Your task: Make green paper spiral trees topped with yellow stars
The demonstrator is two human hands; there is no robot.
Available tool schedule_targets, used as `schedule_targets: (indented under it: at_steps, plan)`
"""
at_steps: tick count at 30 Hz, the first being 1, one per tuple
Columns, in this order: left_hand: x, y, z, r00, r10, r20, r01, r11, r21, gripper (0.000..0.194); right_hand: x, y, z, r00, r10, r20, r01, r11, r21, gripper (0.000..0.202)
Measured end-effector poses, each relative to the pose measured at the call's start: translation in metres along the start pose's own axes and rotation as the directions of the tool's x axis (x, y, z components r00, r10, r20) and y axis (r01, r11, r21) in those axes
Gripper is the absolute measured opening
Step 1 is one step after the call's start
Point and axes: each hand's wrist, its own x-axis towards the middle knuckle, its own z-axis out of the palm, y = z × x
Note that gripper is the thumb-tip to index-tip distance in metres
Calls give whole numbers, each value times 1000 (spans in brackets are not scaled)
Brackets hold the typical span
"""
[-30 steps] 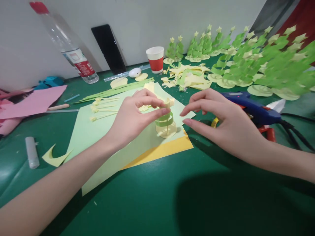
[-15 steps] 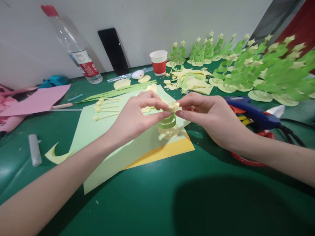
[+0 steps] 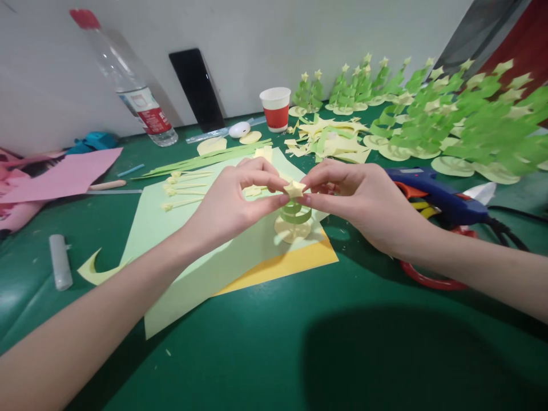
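Observation:
A small pale yellow paper star (image 3: 295, 189) tops a green paper spiral (image 3: 296, 214), which stands upright on a round pale yellow base (image 3: 293, 229). Thumb and fingers of my left hand (image 3: 244, 194) pinch the star's left side. On its right side, the fingertips of my right hand (image 3: 355, 197) hold it too. Beneath the base lies a light green sheet (image 3: 205, 257), with an orange-yellow sheet (image 3: 282, 265) partly under it. Several thin stems with yellow ends (image 3: 184, 191) rest on the sheet beside my left hand.
Many finished paper trees (image 3: 454, 114) stand at the back right, near paper scraps (image 3: 336, 140). A blue glue gun (image 3: 445, 197) lies right of my right hand. A paper cup (image 3: 276, 109), phone (image 3: 197, 88) and bottle (image 3: 143, 108) are along the wall.
The star has turned and dropped slightly, so its points now face the camera. Both hands have shifted a little left with it, and the green spiral sits differently below.

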Motion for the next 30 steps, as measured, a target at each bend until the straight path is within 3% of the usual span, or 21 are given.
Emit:
schedule_targets:
  at_steps: [14, 17, 20, 22, 26, 30]
  plan:
    - [1, 0, -1, 999, 39, -20, -38, 997, 68, 8, 3, -2, 2, 999, -31, -34, 25, 986, -165, 10]
    - [-5, 2, -7, 993, 34, -111, -11, 979, 202, 14, 4, -2, 1, 997, -63, -38, 53, 976, -213, 9]
    - [-21, 0, -10, 977, 64, -201, 3, 948, 317, 5, 4, 0, 0, 993, -113, -37, 101, 966, -238, 7]
    - [-35, -5, -8, 985, 125, -120, -73, 928, 366, 8, 4, 2, 0, 991, -131, -38, 118, 965, -236, 6]
    - [-58, -17, 6, 952, 223, 208, -292, 865, 408, 21, 4, 5, 1, 985, -160, -63, 144, 967, -210, 9]
    - [-66, -20, 16, 925, 185, 332, -334, 812, 479, 28, 4, 7, 4, 981, -176, -85, 161, 974, -160, 11]
